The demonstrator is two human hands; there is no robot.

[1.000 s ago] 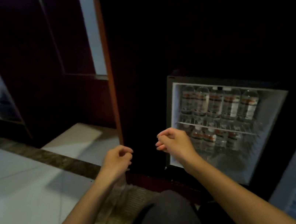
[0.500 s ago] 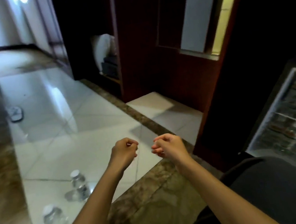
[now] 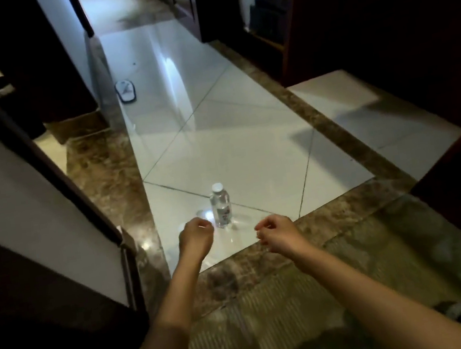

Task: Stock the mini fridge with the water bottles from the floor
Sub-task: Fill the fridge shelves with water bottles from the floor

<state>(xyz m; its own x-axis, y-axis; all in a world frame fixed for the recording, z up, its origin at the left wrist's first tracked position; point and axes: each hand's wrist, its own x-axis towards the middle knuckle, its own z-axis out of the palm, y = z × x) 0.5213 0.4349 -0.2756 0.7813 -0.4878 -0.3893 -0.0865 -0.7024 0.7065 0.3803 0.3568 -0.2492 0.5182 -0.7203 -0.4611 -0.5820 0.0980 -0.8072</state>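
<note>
One clear water bottle [image 3: 221, 207] with a white cap stands upright on the white floor tiles. My left hand [image 3: 196, 238] hovers just to its left and a little nearer to me, fingers loosely curled, holding nothing. My right hand [image 3: 278, 234] hangs to the bottle's right, over the edge of the brown marble strip, fingers also loosely curled and empty. Neither hand touches the bottle. The mini fridge is out of view.
A white slipper [image 3: 125, 90] lies farther down the tiled hallway. A white wall panel with dark trim [image 3: 18, 214] stands close on the left, and dark wooden cabinetry [image 3: 381, 29] fills the right. A ribbed mat [image 3: 275, 312] lies under my forearms.
The view has swung left from the open, stocked fridge to the hallway floor. Both empty hands stayed out in front and now flank a standing bottle.
</note>
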